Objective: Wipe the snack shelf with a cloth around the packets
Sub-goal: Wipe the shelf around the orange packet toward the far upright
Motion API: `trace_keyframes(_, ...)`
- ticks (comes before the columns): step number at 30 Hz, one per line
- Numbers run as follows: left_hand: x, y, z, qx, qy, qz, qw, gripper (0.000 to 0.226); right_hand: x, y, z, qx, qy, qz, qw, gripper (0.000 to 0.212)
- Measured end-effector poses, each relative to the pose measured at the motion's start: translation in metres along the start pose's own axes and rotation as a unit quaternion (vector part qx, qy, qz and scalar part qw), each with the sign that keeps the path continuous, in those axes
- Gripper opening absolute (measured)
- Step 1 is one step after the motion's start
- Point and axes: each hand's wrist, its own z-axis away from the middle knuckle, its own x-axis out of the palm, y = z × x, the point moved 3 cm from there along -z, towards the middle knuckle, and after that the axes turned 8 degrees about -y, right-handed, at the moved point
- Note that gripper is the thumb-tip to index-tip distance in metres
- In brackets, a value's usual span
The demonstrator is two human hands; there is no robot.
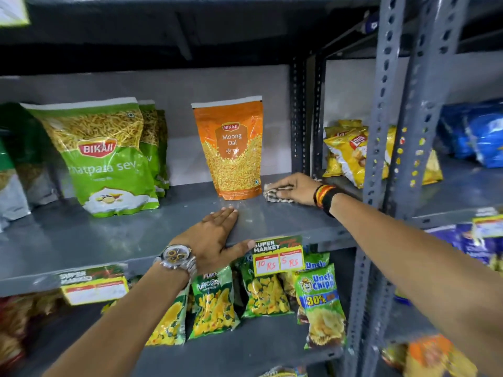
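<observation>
Cloth (275, 193) sits flat on the grey shelf (109, 240), pinned under the right hand (295, 187); fingers pressed down on it, not pinched; bare shelf runs long-ways left from the grip. Orange Moong Dal packet (231, 149) stands upright just left of the cloth, touching or nearly, can't tell; next pass prob. has to skirt its base. Left hand (215, 238) lies open, palm down, near the front edge, holding nothing. Green sev packets (109, 159) well left. Most of the cloth hidden by the hand; shelf behind packets unseen.
</observation>
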Motion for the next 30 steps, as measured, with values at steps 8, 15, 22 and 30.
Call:
trace_keyframes(8, -0.002, -0.001, 0.000, 0.003, 0.012, 0.005, 1.000, 0.096, -0.005, -0.033, 0.058, -0.017, 0.038, 0.007, 0.999, 0.049)
trace_keyframes(15, 0.000, -0.001, 0.003, 0.002, 0.011, 0.009, 1.000, 0.098, 0.010, -0.019, 0.061, 0.077, 0.055, 0.117, 0.989, 0.046)
trace_keyframes(22, -0.002, 0.000, 0.003, -0.002, 0.002, 0.002, 1.000, 0.097, 0.026, -0.052, 0.092, -0.021, 0.001, 0.076, 0.997, 0.037)
trace_keyframes(30, 0.001, -0.001, 0.003, -0.005, 0.006, -0.001, 1.000, 0.100, 0.021, -0.039, 0.073, 0.049, 0.096, 0.126, 0.986, 0.035)
